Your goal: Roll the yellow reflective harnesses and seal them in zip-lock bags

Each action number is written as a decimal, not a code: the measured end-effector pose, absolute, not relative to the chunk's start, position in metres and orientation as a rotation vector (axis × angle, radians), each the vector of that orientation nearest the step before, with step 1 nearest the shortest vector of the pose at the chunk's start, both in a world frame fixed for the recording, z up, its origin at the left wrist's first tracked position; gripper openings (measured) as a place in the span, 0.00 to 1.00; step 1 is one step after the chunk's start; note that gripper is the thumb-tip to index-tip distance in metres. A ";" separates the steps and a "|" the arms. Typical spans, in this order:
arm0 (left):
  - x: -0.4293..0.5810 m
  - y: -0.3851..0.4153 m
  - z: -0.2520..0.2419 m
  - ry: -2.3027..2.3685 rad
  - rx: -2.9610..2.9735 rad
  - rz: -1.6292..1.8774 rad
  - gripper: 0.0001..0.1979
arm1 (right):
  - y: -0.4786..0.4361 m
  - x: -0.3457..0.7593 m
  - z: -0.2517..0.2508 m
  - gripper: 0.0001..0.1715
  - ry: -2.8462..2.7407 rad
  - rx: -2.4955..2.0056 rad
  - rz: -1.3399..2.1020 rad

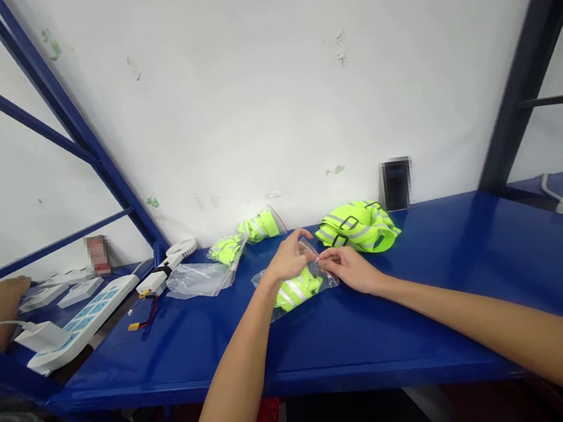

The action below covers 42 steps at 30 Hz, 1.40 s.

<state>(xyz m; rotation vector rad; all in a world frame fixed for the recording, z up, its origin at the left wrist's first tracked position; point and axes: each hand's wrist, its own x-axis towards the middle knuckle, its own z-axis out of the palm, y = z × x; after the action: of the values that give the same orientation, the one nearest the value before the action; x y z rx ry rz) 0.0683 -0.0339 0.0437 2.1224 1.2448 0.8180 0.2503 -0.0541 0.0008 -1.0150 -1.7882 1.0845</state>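
Two hands at the edge of a clear bag (329, 278)
At the centre of the frame, left hand (289, 258) and right hand (350, 268) pinch the bag's edge between fingertips; yellow cloth (297, 292) lies inside, on the blue table (376, 342). The step looks like working that edge; the next move probably calls for a steady pinch along it.

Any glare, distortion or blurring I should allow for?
Head view: soft reflections on the glossy blue table; head view: blue post leans outward, likely lens distortion; head view: mosaic blocks obscure the dark upright object; head view: bag, left hand and right hand look fairly clear.
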 end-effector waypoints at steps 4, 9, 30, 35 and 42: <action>0.064 -0.032 0.045 1.251 2.045 0.957 0.14 | -0.056 0.252 0.007 0.17 -1.841 -1.030 1.106; 0.061 -0.026 0.042 1.264 2.037 1.025 0.11 | -0.055 0.252 0.006 0.16 -1.823 -0.984 1.123; 0.059 -0.029 0.048 1.473 2.112 1.093 0.09 | -0.049 0.259 0.007 0.13 -1.853 -1.026 1.187; 0.058 -0.029 0.047 1.490 2.151 1.099 0.10 | -0.048 0.255 0.001 0.11 -1.911 -1.065 1.001; 0.061 -0.032 0.045 1.322 2.199 1.065 0.12 | -0.050 0.257 0.003 0.16 -1.864 -1.026 1.097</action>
<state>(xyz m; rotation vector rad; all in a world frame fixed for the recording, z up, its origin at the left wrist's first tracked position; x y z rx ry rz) 0.0609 -0.0316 0.0451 2.1987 1.3219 1.0652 0.2567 -0.0502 0.0031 -1.0256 -1.8644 1.0975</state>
